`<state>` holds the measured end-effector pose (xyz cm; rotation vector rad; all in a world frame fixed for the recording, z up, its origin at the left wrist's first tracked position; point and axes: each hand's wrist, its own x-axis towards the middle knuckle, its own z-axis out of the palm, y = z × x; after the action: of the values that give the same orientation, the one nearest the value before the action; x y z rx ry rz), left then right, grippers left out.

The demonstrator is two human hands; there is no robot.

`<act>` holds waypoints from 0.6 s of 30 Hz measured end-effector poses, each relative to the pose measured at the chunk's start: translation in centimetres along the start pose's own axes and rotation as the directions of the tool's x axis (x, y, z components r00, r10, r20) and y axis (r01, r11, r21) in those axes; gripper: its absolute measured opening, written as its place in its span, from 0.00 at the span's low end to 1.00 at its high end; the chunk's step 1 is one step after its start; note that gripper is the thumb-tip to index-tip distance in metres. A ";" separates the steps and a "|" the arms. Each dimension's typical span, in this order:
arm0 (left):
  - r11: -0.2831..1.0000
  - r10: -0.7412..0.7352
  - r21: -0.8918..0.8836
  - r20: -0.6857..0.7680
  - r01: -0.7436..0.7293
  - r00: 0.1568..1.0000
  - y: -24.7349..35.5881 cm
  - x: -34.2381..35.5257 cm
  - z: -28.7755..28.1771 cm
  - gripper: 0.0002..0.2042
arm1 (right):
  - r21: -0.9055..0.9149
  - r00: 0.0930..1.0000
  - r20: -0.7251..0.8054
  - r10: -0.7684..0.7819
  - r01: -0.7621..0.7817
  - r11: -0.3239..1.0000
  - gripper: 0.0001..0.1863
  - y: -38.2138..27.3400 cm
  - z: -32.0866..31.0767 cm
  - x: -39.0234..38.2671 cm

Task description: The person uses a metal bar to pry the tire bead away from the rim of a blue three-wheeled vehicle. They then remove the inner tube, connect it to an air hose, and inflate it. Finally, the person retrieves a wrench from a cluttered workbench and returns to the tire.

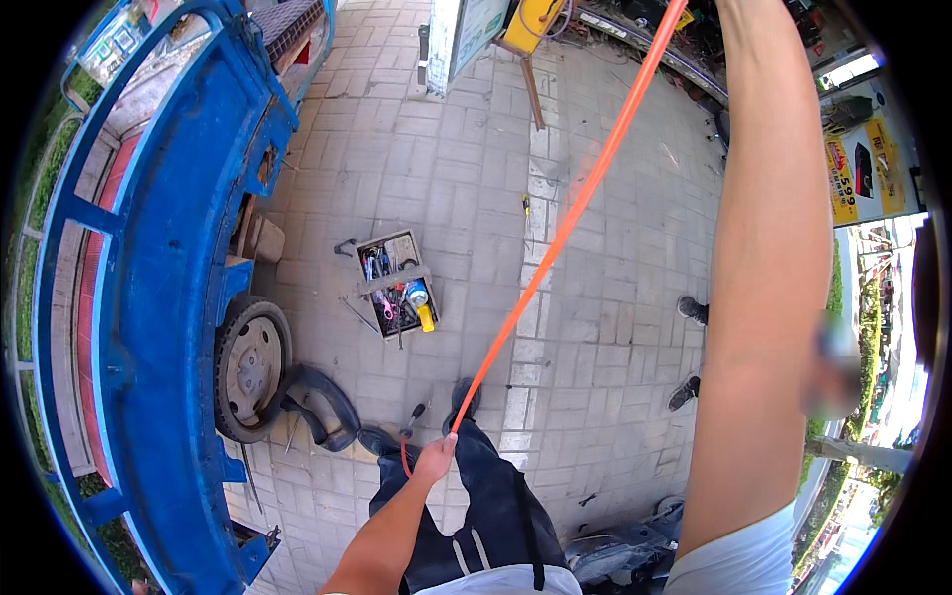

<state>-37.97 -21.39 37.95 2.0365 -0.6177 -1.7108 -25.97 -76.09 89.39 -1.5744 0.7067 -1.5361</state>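
Note:
A taut orange-red hose slants from the top edge down to my left hand at waist height. The fingers of that hand are wrapped round it. Past my grip its short tail loops beside my leg, and a dark-tipped nozzle shows above the loop. My right arm is stretched far up; its hand lies beyond the top edge, close to where the hose leaves the picture.
To the left stands a blue truck bed with a wheel. A black inner tube lies beside it. Ahead, a tool box sits on the paving. Another person's shoes are at the right, beside my arm.

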 end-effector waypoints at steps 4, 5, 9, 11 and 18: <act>0.996 0.036 -0.082 -0.125 -0.046 0.992 -5.5 3.5 -1.6 0.31 | -0.344 0.996 -0.001 0.090 -0.084 0.935 0.23 14.1 -2.7 -8.9; 0.994 -0.006 -0.110 -0.136 -0.009 0.991 -5.9 3.9 -2.9 0.31 | -0.483 0.999 -0.042 0.034 -0.050 0.874 0.24 17.2 -2.7 -12.9; 0.997 0.056 -0.039 -0.217 -0.066 0.975 -9.3 7.4 -6.3 0.28 | -0.798 0.999 -0.044 0.018 -0.046 0.602 0.27 29.9 -6.6 -26.6; 0.992 0.107 0.082 -0.212 -0.092 0.971 -11.3 8.9 -7.8 0.27 | -0.834 0.994 0.001 0.108 -0.059 0.549 0.27 34.4 -7.9 -34.5; 0.869 0.280 0.453 -0.122 -0.198 0.952 -18.6 17.2 -14.2 0.23 | -0.941 0.848 0.016 0.530 -0.166 0.294 0.22 48.0 -13.9 -61.1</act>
<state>-20.02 -15.62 15.85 2.2589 -1.2260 -1.3019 -39.12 -51.86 15.45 -2.1555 1.7970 -0.3795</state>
